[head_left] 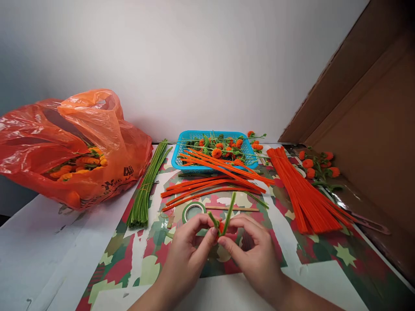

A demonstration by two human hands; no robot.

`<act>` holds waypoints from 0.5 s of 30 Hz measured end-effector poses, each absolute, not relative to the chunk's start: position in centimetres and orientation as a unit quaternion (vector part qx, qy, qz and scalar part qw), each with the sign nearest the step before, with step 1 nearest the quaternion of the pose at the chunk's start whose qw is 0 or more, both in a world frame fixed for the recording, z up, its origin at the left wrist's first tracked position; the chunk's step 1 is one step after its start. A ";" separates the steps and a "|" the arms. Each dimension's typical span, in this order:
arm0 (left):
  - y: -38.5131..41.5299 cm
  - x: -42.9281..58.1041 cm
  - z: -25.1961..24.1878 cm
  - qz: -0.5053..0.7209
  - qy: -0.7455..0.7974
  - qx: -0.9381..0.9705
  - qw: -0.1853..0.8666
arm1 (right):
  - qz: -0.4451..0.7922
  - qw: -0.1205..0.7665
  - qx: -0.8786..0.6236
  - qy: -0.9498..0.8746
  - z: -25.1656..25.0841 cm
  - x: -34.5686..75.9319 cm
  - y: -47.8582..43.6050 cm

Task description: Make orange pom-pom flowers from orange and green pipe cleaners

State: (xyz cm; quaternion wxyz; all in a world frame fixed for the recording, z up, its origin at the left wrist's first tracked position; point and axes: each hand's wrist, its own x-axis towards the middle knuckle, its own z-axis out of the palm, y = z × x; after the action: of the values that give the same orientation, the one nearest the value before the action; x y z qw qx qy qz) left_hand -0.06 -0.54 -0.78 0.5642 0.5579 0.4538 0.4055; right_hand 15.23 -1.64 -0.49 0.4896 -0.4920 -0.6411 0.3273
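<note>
My left hand (192, 246) and my right hand (256, 250) meet low in the middle of the view, thumbs and fingers pinched together. Between them is a small orange piece of pipe cleaner, mostly hidden by the fingertips. A green pipe cleaner (230, 212) is gripped there too, its two ends sticking up in a V. Just beyond the left fingers lies a roll of green tape (184, 211). A thin wooden stick (233, 208) rests behind the right fingers.
Loose orange pipe cleaners (207, 183) lie before a blue basket (177, 162) of orange pipe-cleaner flowers. A green bundle (145, 194) is left, an orange bundle (301, 194) right. A red plastic bag (129, 134) stands far left; cardboard (366, 99) walls the right, beside more flowers (308, 163).
</note>
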 end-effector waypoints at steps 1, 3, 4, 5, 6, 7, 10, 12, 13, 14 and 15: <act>-0.6 0.0 -0.8 0.406 0.454 0.550 0.571 | 0.301 0.507 -0.482 -0.648 -0.6 15.1 -1.8; -0.7 0.2 -0.7 0.407 0.448 0.538 0.587 | 0.253 0.532 -0.450 -0.671 -1.0 14.9 -2.0; -0.8 0.3 -0.6 0.409 0.445 0.529 0.596 | 0.228 0.541 -0.429 -0.686 -1.1 14.9 -2.1; -0.8 0.4 -0.5 0.413 0.440 0.518 0.606 | 0.204 0.547 -0.406 -0.703 -1.2 14.9 -2.1; -0.8 0.4 -0.3 0.421 0.438 0.503 0.615 | 0.182 0.549 -0.383 -0.720 -1.2 15.1 -2.1; -0.7 0.4 -0.2 0.428 0.437 0.487 0.623 | 0.162 0.547 -0.361 -0.737 -1.2 15.2 -2.0; -0.4 0.3 0.3 0.442 0.446 0.443 0.640 | 0.116 0.520 -0.344 -0.773 -1.1 15.8 -1.8; -0.2 0.1 0.4 0.450 0.456 0.440 0.630 | 0.103 0.498 -0.366 -0.779 -0.9 15.9 -1.6; -0.2 0.0 0.4 0.458 0.461 0.448 0.614 | 0.103 0.491 -0.378 -0.778 -0.9 16.0 -1.5; -0.2 -0.1 0.4 0.466 0.465 0.461 0.595 | 0.108 0.488 -0.388 -0.775 -0.9 16.0 -1.5; -0.3 -0.2 0.3 0.472 0.468 0.476 0.576 | 0.114 0.489 -0.394 -0.770 -0.9 16.0 -1.4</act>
State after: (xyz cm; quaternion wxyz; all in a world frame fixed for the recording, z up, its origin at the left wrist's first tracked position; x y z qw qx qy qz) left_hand -0.19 -0.26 0.35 0.5759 0.4762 0.4681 0.4717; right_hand 15.99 -1.43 -0.91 0.4885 -0.3944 -0.7699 0.1145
